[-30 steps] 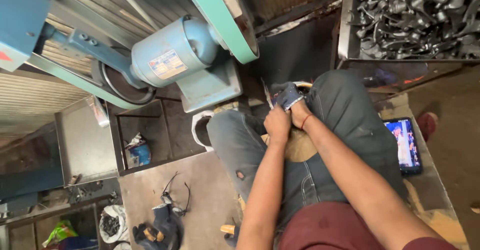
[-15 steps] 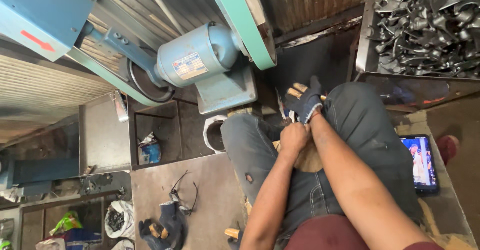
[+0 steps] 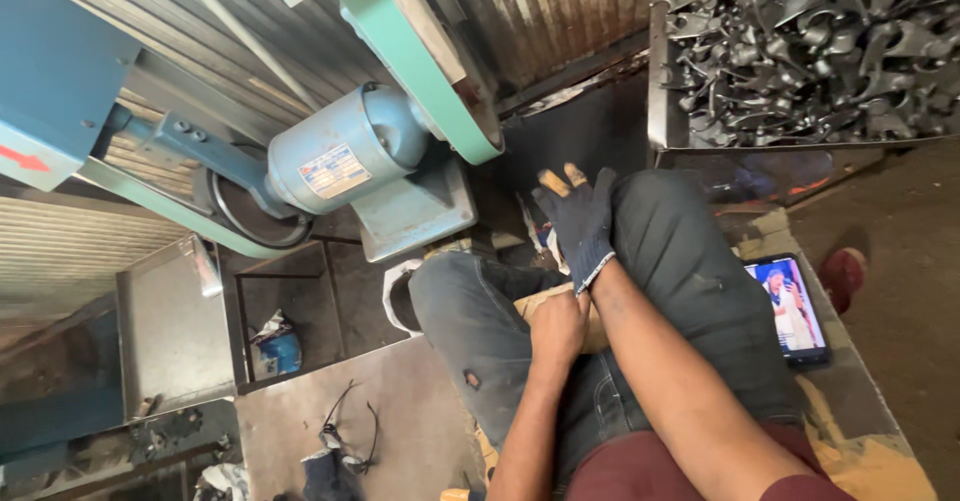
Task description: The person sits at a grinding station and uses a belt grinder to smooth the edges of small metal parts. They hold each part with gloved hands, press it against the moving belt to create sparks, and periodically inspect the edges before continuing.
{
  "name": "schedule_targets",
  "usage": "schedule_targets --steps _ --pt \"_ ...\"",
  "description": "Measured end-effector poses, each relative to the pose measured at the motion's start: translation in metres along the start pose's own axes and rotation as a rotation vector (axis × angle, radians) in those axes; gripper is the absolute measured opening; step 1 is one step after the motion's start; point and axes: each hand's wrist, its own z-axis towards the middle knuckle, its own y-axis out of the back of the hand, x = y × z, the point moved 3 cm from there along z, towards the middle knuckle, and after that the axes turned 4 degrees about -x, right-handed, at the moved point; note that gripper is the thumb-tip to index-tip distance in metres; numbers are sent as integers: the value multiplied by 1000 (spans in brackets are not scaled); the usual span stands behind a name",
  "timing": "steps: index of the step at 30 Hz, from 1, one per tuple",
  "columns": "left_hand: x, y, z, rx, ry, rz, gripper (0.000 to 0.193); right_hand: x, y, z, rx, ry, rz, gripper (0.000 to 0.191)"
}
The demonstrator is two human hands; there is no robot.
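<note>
My right hand [image 3: 578, 219] wears a dark knit glove with yellowish fingertips. Its fingers are stretched out and apart above my knee, holding nothing. My bare left hand [image 3: 558, 327] is curled into a fist against my right wrist, just below the glove's cuff [image 3: 592, 267]. It rests on a tan piece [image 3: 530, 304] lying in my lap. I sit with my legs in dark jeans [image 3: 680, 271] bent in front of me.
A blue motor [image 3: 345, 156] with a green belt guard [image 3: 415, 66] stands ahead. A metal bin of dark forged parts [image 3: 810, 46] is at the upper right. A lit tablet [image 3: 790, 309] lies by my right thigh. Safety glasses [image 3: 345, 431] lie on a steel plate.
The glove has gone fully onto my right hand, whose fingers have now straightened and spread. My left hand has slid back from the glove to the wrist. The view shifted closer.
</note>
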Motion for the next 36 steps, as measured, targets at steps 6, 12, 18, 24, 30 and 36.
schedule_targets --steps 6,12,18,24,30,36 --pt "-23 10 -3 -23 -28 -6 48 18 4 -2 -458 247 -95 51" --pt "-35 4 -4 -75 -121 -107 39 58 -9 -7 -89 289 -208 41" --pt "-26 -5 5 -254 -132 -227 20 25 -32 -21 186 131 -104 63" --pt "-12 -2 -12 -145 -170 -320 26 13 -18 -17 -287 351 -169 60" --pt "-1 -2 -13 -135 28 -61 38 4 27 -13 -258 515 -1114 34" --pt "-5 11 -12 -328 74 -159 26 -17 28 -31 -219 154 -1871 29"
